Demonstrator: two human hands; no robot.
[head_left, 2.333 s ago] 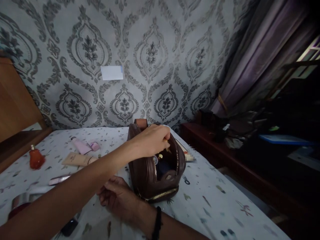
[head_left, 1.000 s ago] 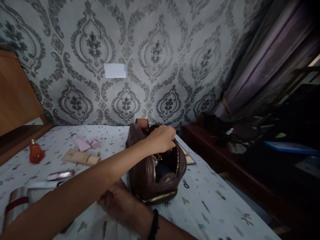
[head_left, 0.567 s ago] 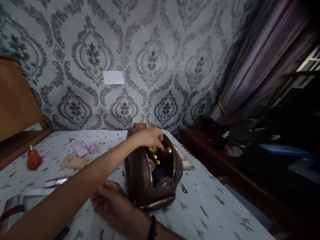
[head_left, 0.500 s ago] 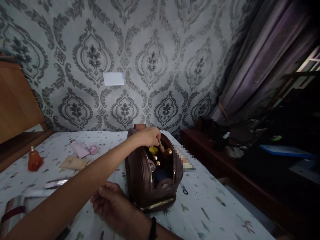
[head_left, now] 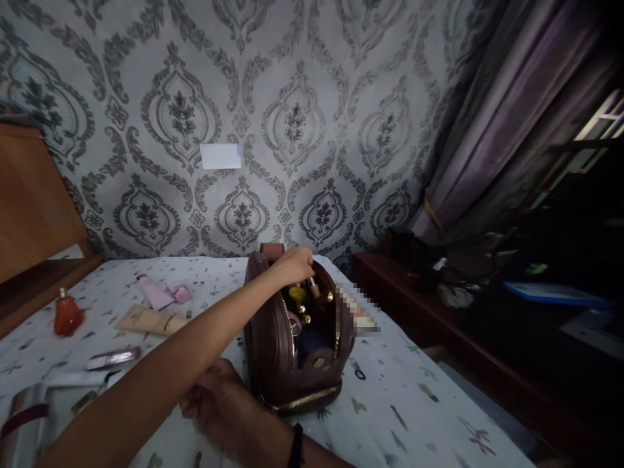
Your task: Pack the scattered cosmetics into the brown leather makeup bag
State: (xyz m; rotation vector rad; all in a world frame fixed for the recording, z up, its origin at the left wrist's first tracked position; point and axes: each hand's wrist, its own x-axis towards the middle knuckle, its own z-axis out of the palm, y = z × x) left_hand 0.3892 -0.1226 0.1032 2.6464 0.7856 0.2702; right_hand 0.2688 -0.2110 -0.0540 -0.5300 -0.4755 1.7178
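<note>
— What's in the brown leather zip bag (head_left: 273, 351)?
— It stands open on the white patterned cloth (head_left: 419, 422). Inside I see a yellow round-topped item (head_left: 295, 294), two small gold balls (head_left: 304, 314), an amber item with a gold end (head_left: 325, 298), a pinkish round item (head_left: 294, 324) and, nearest the front flap, a dark blue item (head_left: 313, 340).
— And the left hand (head_left: 294, 265)?
— It's over the opening, fingers clamped together on the top of a slim beige tube (head_left: 314, 290) whose lower end is inside the bag.
— The right hand?
— The right hand (head_left: 217, 393) is just beside the bag, partly behind the left forearm. Its fingers are curled; I can't tell whether they hold anything.
— Any other containers?
— Over on the left, an orange bulb-shaped glass bottle (head_left: 68, 316) stands upright. A large beige squeeze tube (head_left: 149, 320) lies between it and the bag, with a pale pink squeeze tube (head_left: 156, 294) touching or just beside a small pink round container (head_left: 182, 293) farther back.
</note>
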